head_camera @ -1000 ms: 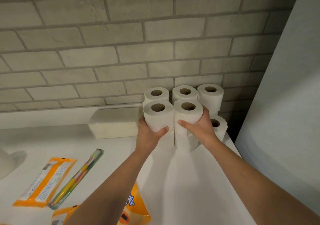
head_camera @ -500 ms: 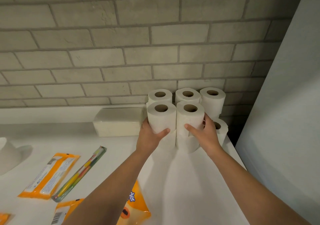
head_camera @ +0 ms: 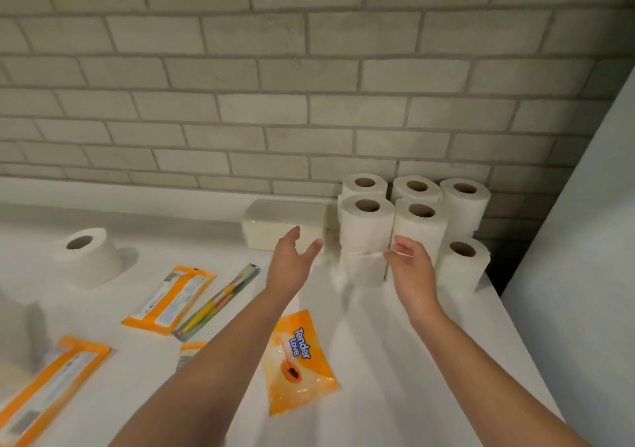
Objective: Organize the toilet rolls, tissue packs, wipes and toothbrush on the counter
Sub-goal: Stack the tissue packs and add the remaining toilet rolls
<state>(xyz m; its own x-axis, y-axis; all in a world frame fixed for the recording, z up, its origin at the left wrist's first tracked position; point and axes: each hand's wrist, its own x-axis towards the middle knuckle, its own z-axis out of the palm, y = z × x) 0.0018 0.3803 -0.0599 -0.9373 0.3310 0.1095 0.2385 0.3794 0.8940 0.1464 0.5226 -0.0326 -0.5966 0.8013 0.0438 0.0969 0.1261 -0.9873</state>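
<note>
Six toilet rolls show their cores in the stack (head_camera: 395, 219) packed into the back right corner of the counter (head_camera: 395, 360), the front pair sitting on a lower layer, and that tower is my main worry: it stands only on soft paper, so a stray knock from my wrist could tip the upper rolls forward off the edge. One loose roll (head_camera: 86, 255) stands well apart at the far left, upright, plain white with a brown core. Beside the stack, the white tissue pack (head_camera: 283, 223) lies against the wall. Nearer me lie the orange wipes packs, one (head_camera: 299, 360) between my forearms and another (head_camera: 168, 298) just beside the toothbrush (head_camera: 218, 302), slim in its clear sleeve; reaching across could sweep it away. My left hand (head_camera: 292, 264) hovers empty, fingers spread, in front of the tissue pack; my right hand (head_camera: 410, 268) is likewise slack and holding nothing, just before the stack.
</note>
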